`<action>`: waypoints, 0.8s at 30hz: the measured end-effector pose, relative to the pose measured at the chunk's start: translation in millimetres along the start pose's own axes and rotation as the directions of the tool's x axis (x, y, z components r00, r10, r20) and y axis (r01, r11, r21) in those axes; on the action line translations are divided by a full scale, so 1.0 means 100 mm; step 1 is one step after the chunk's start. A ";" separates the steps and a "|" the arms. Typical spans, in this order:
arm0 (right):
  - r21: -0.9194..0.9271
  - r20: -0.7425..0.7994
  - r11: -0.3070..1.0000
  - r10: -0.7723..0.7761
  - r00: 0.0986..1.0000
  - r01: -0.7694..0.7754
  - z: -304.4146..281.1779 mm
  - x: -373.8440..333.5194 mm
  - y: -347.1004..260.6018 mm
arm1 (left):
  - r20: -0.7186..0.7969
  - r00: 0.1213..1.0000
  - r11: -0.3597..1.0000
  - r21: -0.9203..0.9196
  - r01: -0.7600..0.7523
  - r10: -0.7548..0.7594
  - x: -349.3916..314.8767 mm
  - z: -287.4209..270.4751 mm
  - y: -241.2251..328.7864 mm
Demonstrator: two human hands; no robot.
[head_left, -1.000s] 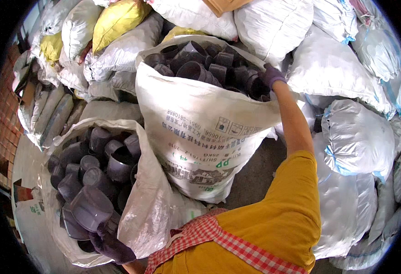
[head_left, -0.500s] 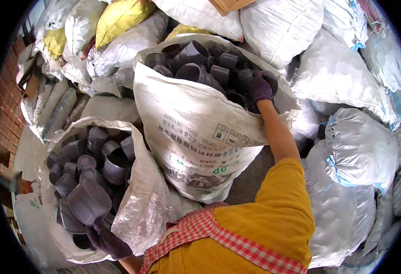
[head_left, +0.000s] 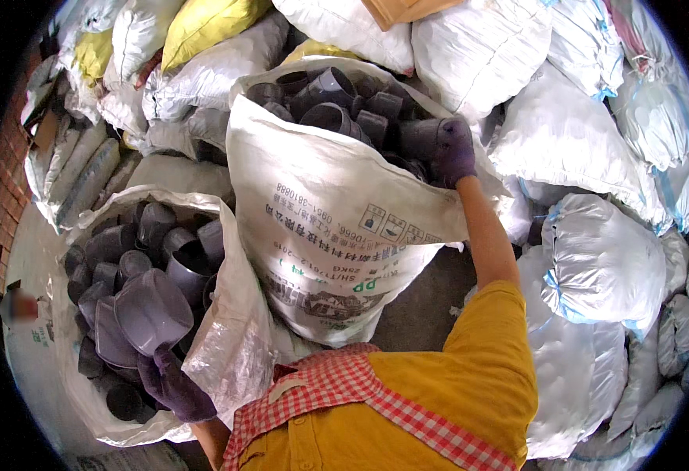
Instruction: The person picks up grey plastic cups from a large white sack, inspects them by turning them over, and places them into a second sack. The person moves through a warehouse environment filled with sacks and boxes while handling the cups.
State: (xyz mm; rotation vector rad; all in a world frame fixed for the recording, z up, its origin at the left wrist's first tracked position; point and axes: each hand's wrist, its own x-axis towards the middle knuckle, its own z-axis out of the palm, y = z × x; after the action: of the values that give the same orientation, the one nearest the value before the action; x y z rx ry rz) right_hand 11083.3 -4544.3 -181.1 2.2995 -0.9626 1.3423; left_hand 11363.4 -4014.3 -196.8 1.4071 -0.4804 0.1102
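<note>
Head view, looking down at two open sacks. Left hand (head_left: 173, 386), in a purple glove, low on the left side — fingers closed around the near end of a smooth dark grey vessel (head_left: 154, 310). That vessel lies tilted on top of the heap in the front sack (head_left: 238, 345), toward its near side, wide rounded part pointing away from the wearer. Around and beneath it, grey pots (head_left: 189, 271) lie jumbled at many angles, some mouth up, some on their sides.

Right hand (head_left: 454, 149), same purple glove, arm stretched forward to the back sack (head_left: 325, 196). Its fingers are wrapped over the right end of a dark cup (head_left: 420, 140), which lies on its side at the right of that sack's mouth; the underside of the grip is hidden. More dark cups (head_left: 332, 88) fill the mouth to its left. Back sack stands upright just behind and right of the front one, its white wall printed in dark and green.

Wearer in a mustard shirt (head_left: 462, 353) and red-checked apron (head_left: 313, 385). Beyond — piled white sacks (head_left: 599, 259), a yellow sack (head_left: 207, 31), brown cardboard (head_left: 409, 11) at the top edge
</note>
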 end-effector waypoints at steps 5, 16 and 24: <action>0.877 0.205 0.213 0.646 0.736 -0.431 -0.20 0.07 -0.13 | -0.004 0.999 0.999 0.023 -0.032 0.032 -0.01 0.05 0.08; 0.133 -0.085 0.984 0.130 0.988 -0.118 -0.14 0.15 -0.29 | 0.005 0.999 0.999 -0.008 -0.039 0.039 -0.01 0.04 0.02; 0.187 0.002 0.974 -0.127 0.992 0.124 -0.78 0.34 -1.49 | 0.100 0.995 0.930 -0.365 0.055 -0.019 -0.01 0.18 0.09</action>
State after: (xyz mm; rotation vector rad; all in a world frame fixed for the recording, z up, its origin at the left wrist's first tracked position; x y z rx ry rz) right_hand 11146.0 -4406.1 -101.7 2.4643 -0.7084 1.4186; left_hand 11354.6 -4029.4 -187.7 1.0548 -0.5227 -0.0760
